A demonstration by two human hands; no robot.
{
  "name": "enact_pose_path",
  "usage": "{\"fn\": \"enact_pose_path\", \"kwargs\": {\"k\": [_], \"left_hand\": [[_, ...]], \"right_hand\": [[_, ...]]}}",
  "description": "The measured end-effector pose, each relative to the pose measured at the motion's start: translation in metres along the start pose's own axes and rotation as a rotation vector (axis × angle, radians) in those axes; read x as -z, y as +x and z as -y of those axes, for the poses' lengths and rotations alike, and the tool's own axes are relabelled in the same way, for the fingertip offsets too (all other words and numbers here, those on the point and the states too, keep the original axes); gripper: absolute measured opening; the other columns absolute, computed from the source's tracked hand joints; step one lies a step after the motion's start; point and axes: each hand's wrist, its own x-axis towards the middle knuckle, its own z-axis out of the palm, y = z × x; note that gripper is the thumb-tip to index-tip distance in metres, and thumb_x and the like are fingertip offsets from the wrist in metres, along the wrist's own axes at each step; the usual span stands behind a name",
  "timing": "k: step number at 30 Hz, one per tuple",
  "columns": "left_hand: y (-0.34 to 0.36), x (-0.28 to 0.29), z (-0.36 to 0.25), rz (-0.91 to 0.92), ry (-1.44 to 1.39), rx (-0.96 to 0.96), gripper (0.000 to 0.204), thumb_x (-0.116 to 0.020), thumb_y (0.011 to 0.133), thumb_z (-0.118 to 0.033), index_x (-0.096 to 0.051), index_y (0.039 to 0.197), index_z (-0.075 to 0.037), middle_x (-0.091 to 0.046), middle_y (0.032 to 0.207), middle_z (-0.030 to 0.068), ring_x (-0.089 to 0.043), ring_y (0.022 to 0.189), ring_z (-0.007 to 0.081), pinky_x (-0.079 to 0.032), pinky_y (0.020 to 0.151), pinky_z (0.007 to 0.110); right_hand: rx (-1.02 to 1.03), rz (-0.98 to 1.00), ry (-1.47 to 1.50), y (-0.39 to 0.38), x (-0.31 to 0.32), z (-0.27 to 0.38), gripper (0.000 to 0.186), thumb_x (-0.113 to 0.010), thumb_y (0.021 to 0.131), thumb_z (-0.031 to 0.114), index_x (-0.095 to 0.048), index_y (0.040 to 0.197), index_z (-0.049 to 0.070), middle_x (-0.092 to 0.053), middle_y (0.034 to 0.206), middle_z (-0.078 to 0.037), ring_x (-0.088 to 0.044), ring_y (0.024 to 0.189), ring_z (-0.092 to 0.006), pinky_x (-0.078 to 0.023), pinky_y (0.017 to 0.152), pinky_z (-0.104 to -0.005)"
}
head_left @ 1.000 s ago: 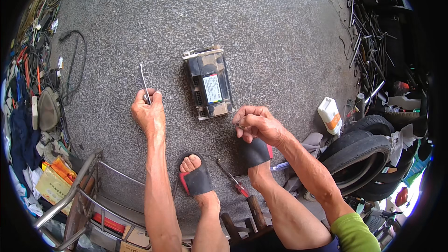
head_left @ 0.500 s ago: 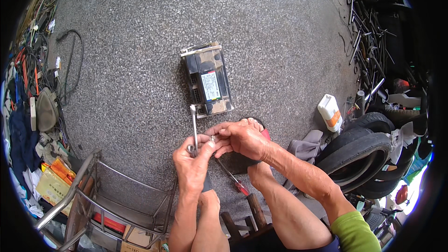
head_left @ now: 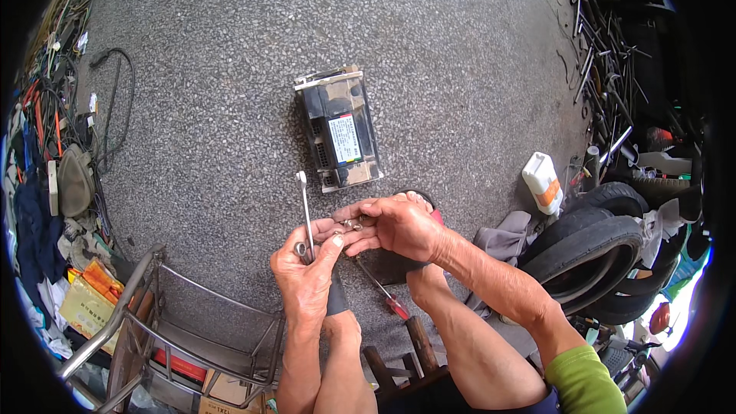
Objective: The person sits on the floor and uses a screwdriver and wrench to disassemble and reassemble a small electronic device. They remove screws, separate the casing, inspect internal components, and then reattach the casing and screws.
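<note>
My left hand (head_left: 300,280) is closed on a silver wrench (head_left: 306,203), whose shaft points up and away from me. A round metal ring (head_left: 300,248) shows at its fingers; I cannot tell whether it belongs to the wrench. Its thumb and forefinger meet near the fingertips of my right hand (head_left: 410,228). That hand is turned up and cupped, with several small metal fasteners (head_left: 352,224) lying on its curled fingers. Just beyond both hands, a dirty black box-shaped electrical unit (head_left: 314,103) with sockets along one side and a white label lies on the floor.
A red-handled screwdriver (head_left: 397,307) is between my legs. A metal rack frame (head_left: 218,294) stands at left, near cables and cloths. Tyres (head_left: 613,257), a white bottle (head_left: 542,182) and scattered metal rods (head_left: 606,61) lie at right on the speckled floor.
My left hand has shifted slightly left and down with the wrench, away from the right fingers. The right hand has opened a little, showing more of the small fasteners.
</note>
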Motion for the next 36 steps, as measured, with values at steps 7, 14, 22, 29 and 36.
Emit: {"fn": "enact_pose_path", "kwargs": {"k": [7, 14, 22, 29, 36], "left_hand": [[-0.003, -0.006, -0.007, 0.045, 0.071, -0.008, 0.027, -0.076, 0.087, -0.006, -0.069, 0.112, 0.002, -0.075, 0.094, 0.0079, -0.054, 0.057, 0.0011, -0.035, 0.043, 0.017], [0.009, 0.015, -0.007, -0.179, -0.188, 0.124, 0.020, -0.073, 0.091, -0.011, -0.067, 0.107, 0.000, -0.066, 0.078, 0.0051, -0.050, 0.050, 0.0038, -0.038, 0.043, 0.019], [0.014, 0.020, 0.009, -0.182, -0.264, 0.171, 0.016, -0.071, 0.093, -0.007, -0.065, 0.105, 0.001, -0.062, 0.076, 0.0066, -0.043, 0.048, 0.0035, -0.039, 0.045, 0.020], [0.016, 0.020, 0.023, -0.134, -0.183, 0.209, 0.016, -0.071, 0.093, -0.010, -0.065, 0.103, 0.001, -0.061, 0.076, 0.0057, -0.042, 0.046, 0.0035, -0.033, 0.042, 0.021], [0.018, 0.019, 0.018, -0.147, -0.182, 0.215, 0.017, -0.070, 0.094, -0.011, -0.064, 0.103, 0.002, -0.061, 0.076, 0.0065, -0.042, 0.045, 0.0044, -0.031, 0.041, 0.022]], "right_hand": [[0.049, -0.031, -0.037, 0.004, 0.007, -0.006, 0.036, -0.046, 0.103, 0.026, -0.063, 0.110, -0.005, -0.068, 0.110, -0.016, -0.070, 0.096, -0.0261, -0.058, 0.088, -0.0378], [0.098, -0.368, -0.554, -0.005, 0.006, 0.012, 0.033, -0.056, 0.100, 0.032, -0.068, 0.090, 0.004, -0.067, 0.072, -0.005, -0.058, 0.057, -0.0135, -0.047, 0.056, -0.0290], [0.448, -0.405, -1.905, -0.001, -0.001, -0.034, 0.034, -0.068, 0.089, 0.034, -0.072, 0.072, 0.005, -0.069, 0.070, -0.019, -0.069, 0.067, -0.0375, -0.054, 0.068, -0.0492], [0.066, -0.228, -2.127, 0.018, -0.012, -0.060, 0.015, -0.070, 0.078, 0.020, -0.074, 0.072, 0.007, -0.071, 0.071, -0.016, -0.072, 0.069, -0.0318, -0.056, 0.061, -0.0425], [0.148, -0.230, -2.097, 0.016, -0.008, -0.059, 0.011, -0.069, 0.075, 0.015, -0.072, 0.069, 0.006, -0.071, 0.072, -0.016, -0.073, 0.071, -0.0321, -0.056, 0.063, -0.0427]]}}
